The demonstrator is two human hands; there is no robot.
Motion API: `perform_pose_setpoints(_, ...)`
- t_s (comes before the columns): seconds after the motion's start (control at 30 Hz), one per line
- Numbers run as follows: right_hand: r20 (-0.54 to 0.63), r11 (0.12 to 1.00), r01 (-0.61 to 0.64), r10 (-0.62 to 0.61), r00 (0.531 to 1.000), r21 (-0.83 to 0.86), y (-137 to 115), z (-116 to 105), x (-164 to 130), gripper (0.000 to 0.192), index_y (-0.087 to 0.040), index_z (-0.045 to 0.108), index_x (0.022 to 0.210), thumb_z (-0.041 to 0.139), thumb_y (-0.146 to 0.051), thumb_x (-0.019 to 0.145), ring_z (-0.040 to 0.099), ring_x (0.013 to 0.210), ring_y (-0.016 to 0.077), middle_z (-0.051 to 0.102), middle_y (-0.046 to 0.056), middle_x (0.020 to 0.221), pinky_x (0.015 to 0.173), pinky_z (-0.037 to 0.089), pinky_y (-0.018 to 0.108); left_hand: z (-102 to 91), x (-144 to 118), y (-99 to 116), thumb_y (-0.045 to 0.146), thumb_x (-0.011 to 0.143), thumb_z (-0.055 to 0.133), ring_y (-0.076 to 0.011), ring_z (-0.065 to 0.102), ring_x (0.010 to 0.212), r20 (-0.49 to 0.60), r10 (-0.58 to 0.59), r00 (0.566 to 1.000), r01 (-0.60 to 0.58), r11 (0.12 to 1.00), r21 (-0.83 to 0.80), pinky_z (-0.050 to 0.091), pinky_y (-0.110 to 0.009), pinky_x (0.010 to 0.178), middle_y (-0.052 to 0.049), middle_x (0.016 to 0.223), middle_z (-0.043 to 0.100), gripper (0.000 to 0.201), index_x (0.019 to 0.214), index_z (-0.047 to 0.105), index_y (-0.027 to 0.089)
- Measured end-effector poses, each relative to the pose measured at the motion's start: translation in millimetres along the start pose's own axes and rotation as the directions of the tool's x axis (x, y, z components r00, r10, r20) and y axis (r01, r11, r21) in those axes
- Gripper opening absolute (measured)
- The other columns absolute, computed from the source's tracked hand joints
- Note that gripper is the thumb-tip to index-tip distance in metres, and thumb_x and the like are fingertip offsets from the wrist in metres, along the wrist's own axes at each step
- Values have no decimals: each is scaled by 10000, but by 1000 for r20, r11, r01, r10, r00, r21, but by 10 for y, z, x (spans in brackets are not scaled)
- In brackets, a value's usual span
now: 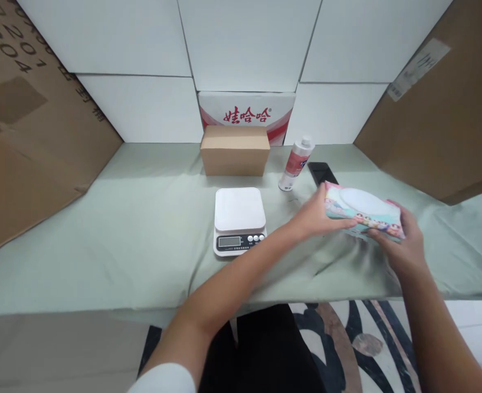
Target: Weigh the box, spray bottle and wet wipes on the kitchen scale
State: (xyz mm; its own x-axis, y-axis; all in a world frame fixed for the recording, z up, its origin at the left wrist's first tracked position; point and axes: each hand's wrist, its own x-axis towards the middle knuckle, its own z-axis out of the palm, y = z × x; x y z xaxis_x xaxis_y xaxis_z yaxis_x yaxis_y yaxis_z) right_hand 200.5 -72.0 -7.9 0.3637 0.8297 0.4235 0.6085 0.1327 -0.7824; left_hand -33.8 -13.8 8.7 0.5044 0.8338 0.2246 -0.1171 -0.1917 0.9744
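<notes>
Both hands on a wipes pack (363,213), held just above the green cloth (142,229) at the right of the table. Left hand (316,215) clasped on the pack's left end, fingers curled over its edge, thumb side up. Right hand (402,245) cupped under and around the near right corner, fingers wrapped up the front face. Pack flat but a little tilted, pink printed border with small cartoon figures along the near side, white oval lid on top; slightly blurred, so print not readable. Just behind the pack, a black phone (321,173) lying flat on the cloth, partly hidden by the pack's far edge. Left of the phone, a white bottle (295,164) with a red label, upright, leaning slightly in the view. Further left, near table centre, a white scale (239,220) with a bare platform, display and buttons facing the near edge, well apart from the hands. Behind the scale, a closed brown box (234,150) against the back, and behind that a white carton (247,112) with red characters. White foam panels across the back wall, big cardboard sheets at both sides. Below the table edge, dark clothing and a patterned rug.
</notes>
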Motion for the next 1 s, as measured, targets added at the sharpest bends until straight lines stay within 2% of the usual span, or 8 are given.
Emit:
perform_pose_setpoints(0.13,109,941,246,-277,955,233,-616,584,-1,998,-235,604,1353,901,-762,559,647,1271,405,646,208,1357,1073,553,582,-764,-537,296,722,868,690,-356,478,1533,-170,127,977,-85,969,233,393,-548,1287,-146,1634,505,933,1615,376,260)
perform_pose_setpoints(0.23,221,873,257,-370,902,414,-1050,1191,-17,1026,-237,542,1425,886,-773,620,605,1343,390,602,179,1417,1131,543,548,-1345,-875,334,773,962,459,-339,377,1607,-293,240,926,-132,930,344,341,-542,1326,-97,1717,410,848,1649,344,289)
perform_pose_setpoints(0.33,347,841,184,-395,851,509,-1247,1680,-57,1088,-234,505,1467,905,-765,605,582,1376,394,566,178,1462,1132,553,510,-1700,-1145,181,745,1009,335,-311,378,1609,-404,250,880,-100,928,359,368,-516,1315,-76,1735,384,788,1669,310,314)
perform_pose_setpoints(0.43,448,845,123,-392,803,520,-1220,1913,-117,1144,-240,487,1499,927,-756,578,597,1358,391,557,175,1482,1116,565,499,-1777,-1348,-48,725,1028,276,-285,335,1631,-489,215,845,-59,948,313,351,-487,1327,-54,1771,308,766,1686,258,334)
perform_pose_setpoints(0.53,489,856,102,-384,783,508,-1130,1963,-175,1136,-237,489,1505,926,-748,589,586,1373,392,572,166,1485,1119,562,498,-1712,-1460,-193,742,1022,243,-287,291,1648,-529,247,812,-74,943,326,316,-473,1344,-62,1780,282,788,1685,267,317)
perform_pose_setpoints(0.67,501,866,83,-360,787,493,-1089,1982,-203,1097,-238,499,1508,894,-760,628,575,1395,388,588,150,1497,1125,562,497,-1691,-1472,-220,775,1003,270,-309,333,1630,-553,306,775,-74,913,401,319,-479,1339,-87,1739,373,812,1652,357,294)
perform_pose_setpoints(0.83,514,870,68,-350,783,489,-1081,1988,-183,1121,-237,485,1547,859,-793,648,589,1377,388,578,149,1523,1094,575,492,-1809,-1412,-235,793,994,286,-305,445,1562,-600,347,721,-105,910,401,393,-455,1285,-113,1646,492,807,1597,432,277)
perform_pose_setpoints(1.0,552,877,52,-346,759,479,-981,1867,-91,1180,-346,380,1635,806,-853,658,690,1126,303,480,121,1628,947,617,468,-1912,-1369,-272,850,953,291,-311,534,1470,-599,324,733,-69,911,407,442,-464,1227,-121,1543,564,853,1576,447,289)
